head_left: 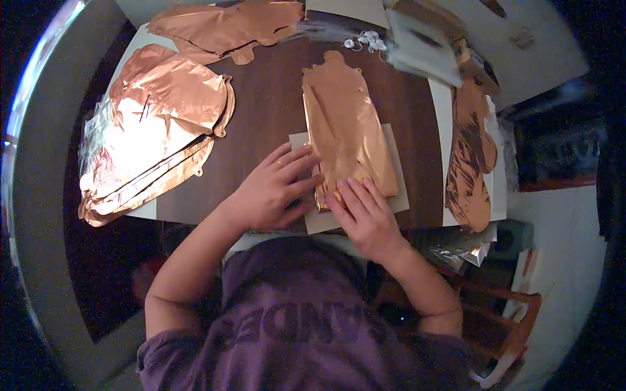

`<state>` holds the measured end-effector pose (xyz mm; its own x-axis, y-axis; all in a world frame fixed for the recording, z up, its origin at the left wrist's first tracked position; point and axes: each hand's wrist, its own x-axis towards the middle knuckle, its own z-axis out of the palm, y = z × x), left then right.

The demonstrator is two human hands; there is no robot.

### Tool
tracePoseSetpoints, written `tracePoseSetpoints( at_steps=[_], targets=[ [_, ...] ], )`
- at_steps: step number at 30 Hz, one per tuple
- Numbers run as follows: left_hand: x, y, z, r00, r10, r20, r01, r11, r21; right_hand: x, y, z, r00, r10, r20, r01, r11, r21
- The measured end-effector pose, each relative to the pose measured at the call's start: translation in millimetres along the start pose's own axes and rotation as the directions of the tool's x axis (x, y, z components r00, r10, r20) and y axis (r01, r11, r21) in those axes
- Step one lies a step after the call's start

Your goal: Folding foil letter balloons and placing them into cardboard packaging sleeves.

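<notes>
Left hand (277,189), fingers spread, flanks the foil (342,107); right hand (370,225), fingers close, presses its near end, seemingly to steady it.

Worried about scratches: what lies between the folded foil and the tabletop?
A pale sheet lies under the near part of the folded foil, between it and the tabletop; the head view shows its edges sticking out.
</notes>
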<state>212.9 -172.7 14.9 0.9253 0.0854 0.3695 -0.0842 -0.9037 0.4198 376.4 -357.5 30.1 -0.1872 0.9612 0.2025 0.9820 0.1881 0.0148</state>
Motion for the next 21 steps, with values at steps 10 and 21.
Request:
tracePoseSetpoints(
  at_steps=[10,21],
  targets=[
    [-7,1,10,0.998,0.013,-0.069,-0.010,0.999,0.042,-9,-4,2,0.999,0.034,-0.002,-0.034,0.995,0.095],
    [-9,1,10,0.996,-0.007,-0.092,0.008,1.000,0.006,-35,64,-19,0.518,0.778,0.356,-0.661,0.100,0.744]
  ],
)
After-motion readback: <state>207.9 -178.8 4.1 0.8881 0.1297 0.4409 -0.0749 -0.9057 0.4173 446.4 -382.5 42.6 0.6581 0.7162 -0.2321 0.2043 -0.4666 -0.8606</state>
